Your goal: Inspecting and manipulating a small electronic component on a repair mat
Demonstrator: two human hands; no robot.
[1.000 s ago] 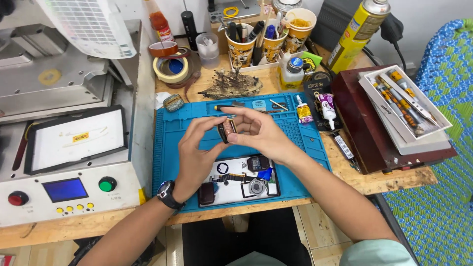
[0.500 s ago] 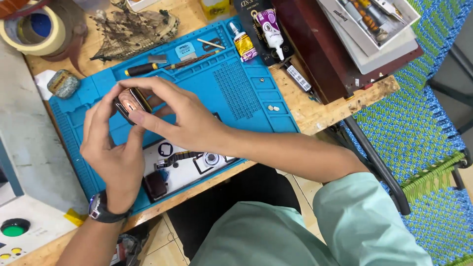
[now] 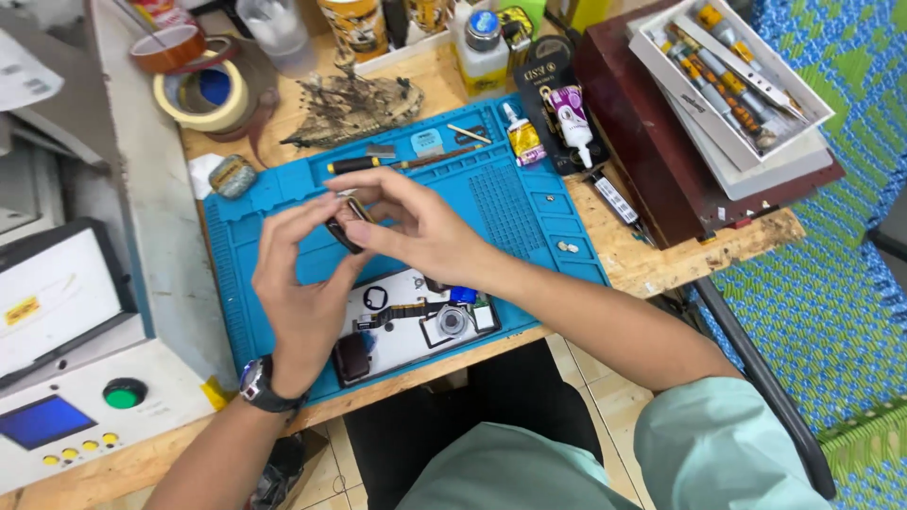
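Note:
Both my hands hold a small dark rectangular watch body (image 3: 344, 232) above the blue work mat (image 3: 529, 227). My left hand (image 3: 300, 283), with a wristwatch on the wrist, grips it from the left and below. From the right, my right hand (image 3: 420, 229) pinches its upper edge with thumb and fingers. Under my hands a white plate (image 3: 406, 331) lies on the mat with small parts: a black ring (image 3: 375, 298), a round metal piece (image 3: 452, 321), a blue piece (image 3: 463, 295) and a dark square module (image 3: 354, 357).
A black-handled screwdriver (image 3: 378, 163) lies along the mat's far edge. Tape rolls (image 3: 203, 94) sit far left, glue tubes (image 3: 548, 127) and bottles far centre. A dark red box with a white tool tray (image 3: 727, 71) stands right. A white machine (image 3: 76, 378) with buttons fills the left.
The camera view tilted down and then swung back, so the bench shifts in frame. My hands keep hold of the watch body over the mat; the fingers of my right hand have shifted slightly.

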